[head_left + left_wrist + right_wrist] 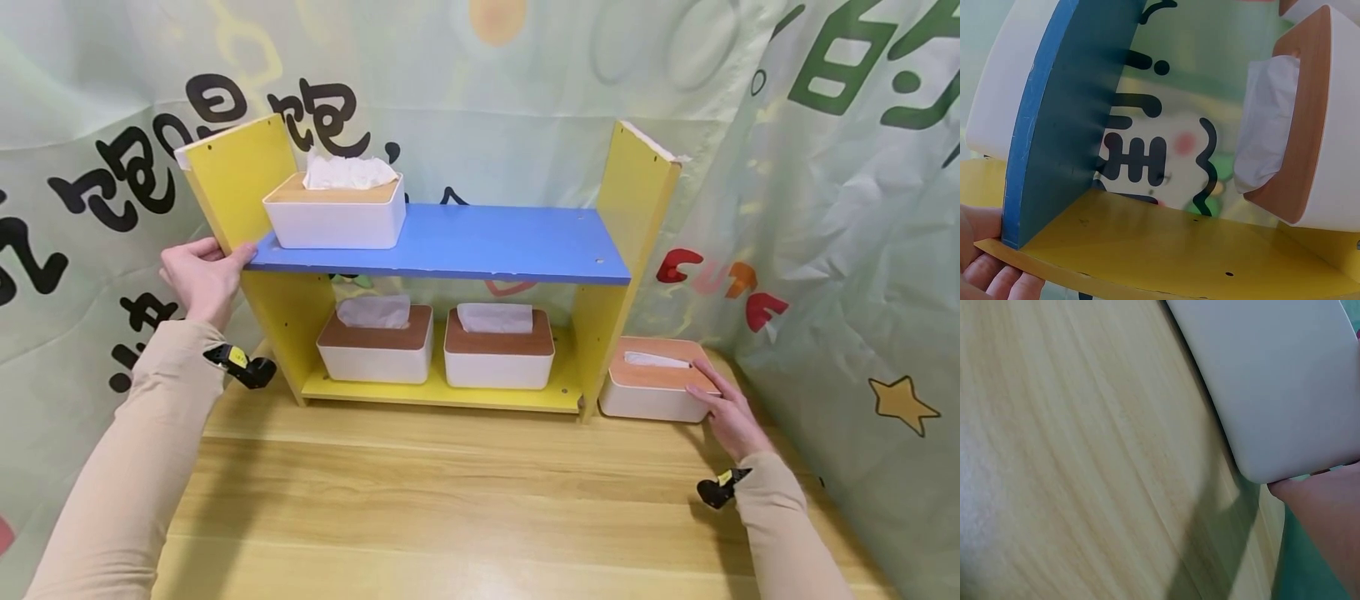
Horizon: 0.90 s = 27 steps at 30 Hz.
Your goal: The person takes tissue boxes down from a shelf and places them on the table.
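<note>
My left hand [202,279] grips the left side panel of a yellow and blue shelf unit [450,265]. Its thumb lies at the blue board's front corner, and its fingers wrap behind the yellow panel [1141,244]. On the table right of the unit sits a white tissue box [652,402] with a light wood lid and a low tissue. My right hand [731,412] touches that box's right end, thumb and forefinger extended over the lid's edge. In the right wrist view the box's white side [1279,387] shows; most of the hand is out of frame.
A tissue box [337,223] stands at the left of the blue board [495,242]. Two darker-lidded tissue boxes, one left [375,362] and one right [498,371], sit on the yellow bottom board. Printed cloth [847,275] hangs behind and beside the wooden table [450,492].
</note>
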Each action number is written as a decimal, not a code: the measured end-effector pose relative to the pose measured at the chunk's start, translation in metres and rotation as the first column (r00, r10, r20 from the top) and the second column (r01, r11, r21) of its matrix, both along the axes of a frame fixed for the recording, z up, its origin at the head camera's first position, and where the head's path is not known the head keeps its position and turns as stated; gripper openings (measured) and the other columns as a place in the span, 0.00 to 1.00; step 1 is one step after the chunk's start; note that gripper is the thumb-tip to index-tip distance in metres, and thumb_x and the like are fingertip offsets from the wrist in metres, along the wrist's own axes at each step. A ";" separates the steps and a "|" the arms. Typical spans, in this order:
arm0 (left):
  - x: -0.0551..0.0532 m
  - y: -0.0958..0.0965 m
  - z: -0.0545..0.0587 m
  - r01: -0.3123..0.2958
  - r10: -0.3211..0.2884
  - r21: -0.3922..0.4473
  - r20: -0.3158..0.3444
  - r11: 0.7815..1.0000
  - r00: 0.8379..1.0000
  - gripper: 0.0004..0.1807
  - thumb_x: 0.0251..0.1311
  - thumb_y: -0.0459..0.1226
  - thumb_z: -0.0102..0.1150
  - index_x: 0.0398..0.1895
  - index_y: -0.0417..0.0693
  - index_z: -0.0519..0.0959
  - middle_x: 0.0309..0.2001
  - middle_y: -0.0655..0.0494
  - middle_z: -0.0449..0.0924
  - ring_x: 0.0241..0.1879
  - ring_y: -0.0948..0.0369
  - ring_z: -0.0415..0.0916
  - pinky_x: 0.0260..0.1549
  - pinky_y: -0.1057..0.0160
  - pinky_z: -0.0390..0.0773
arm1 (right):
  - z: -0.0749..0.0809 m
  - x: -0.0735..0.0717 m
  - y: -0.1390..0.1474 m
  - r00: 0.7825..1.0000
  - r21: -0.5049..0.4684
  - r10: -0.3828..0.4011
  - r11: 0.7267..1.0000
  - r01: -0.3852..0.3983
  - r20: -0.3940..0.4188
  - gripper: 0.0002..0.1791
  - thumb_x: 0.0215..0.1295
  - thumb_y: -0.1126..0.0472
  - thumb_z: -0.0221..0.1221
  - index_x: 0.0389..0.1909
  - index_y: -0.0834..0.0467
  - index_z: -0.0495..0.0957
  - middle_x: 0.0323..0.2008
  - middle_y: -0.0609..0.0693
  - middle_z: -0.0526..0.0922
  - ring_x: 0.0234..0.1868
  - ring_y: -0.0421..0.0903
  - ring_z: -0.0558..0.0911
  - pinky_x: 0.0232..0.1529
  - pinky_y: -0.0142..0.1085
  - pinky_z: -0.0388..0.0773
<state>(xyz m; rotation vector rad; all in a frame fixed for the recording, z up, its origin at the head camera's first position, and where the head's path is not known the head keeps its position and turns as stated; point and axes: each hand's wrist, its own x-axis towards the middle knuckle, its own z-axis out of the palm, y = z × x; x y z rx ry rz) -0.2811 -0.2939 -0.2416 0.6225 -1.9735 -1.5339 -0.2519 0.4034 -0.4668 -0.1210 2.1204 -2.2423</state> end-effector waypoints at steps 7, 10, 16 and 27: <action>0.001 0.000 -0.001 0.005 -0.005 -0.016 -0.016 1.000 1.000 0.30 0.55 0.40 0.73 0.62 0.44 0.78 0.11 0.88 0.67 0.76 0.72 0.45 0.69 0.75 0.51 | 0.002 0.001 -0.003 1.000 -0.042 -0.017 0.999 0.017 0.001 0.36 0.80 0.60 0.46 0.81 0.43 0.42 0.79 0.27 0.35 0.78 0.33 0.30 0.73 0.55 0.10; 0.001 0.000 -0.001 0.005 -0.006 -0.009 -0.018 1.000 1.000 0.30 0.55 0.40 0.73 0.63 0.44 0.78 0.11 0.88 0.68 0.76 0.71 0.45 0.68 0.76 0.55 | 0.003 0.002 -0.004 0.999 -0.053 -0.031 0.998 0.032 0.008 0.37 0.79 0.60 0.47 0.82 0.42 0.42 0.79 0.27 0.35 0.77 0.32 0.36 0.78 0.42 0.22; 0.001 0.000 0.001 -0.002 0.002 0.000 -0.018 1.000 1.000 0.31 0.55 0.39 0.73 0.63 0.44 0.78 0.12 0.88 0.69 0.75 0.76 0.49 0.60 0.74 0.71 | 0.003 0.000 -0.008 0.980 -0.091 -0.193 0.978 0.189 -0.040 0.41 0.73 0.66 0.56 0.81 0.48 0.49 0.78 0.37 0.46 0.58 0.25 0.69 0.57 0.15 0.61; -0.001 -0.001 0.000 -0.002 0.001 -0.026 -0.015 1.000 1.000 0.30 0.55 0.41 0.73 0.62 0.43 0.78 0.10 0.88 0.67 0.75 0.70 0.47 0.70 0.72 0.49 | 0.009 0.001 -0.020 0.898 -0.046 -0.438 0.898 0.437 -0.028 0.43 0.63 0.70 0.65 0.76 0.46 0.58 0.68 0.39 0.64 0.59 0.30 0.66 0.51 0.15 0.68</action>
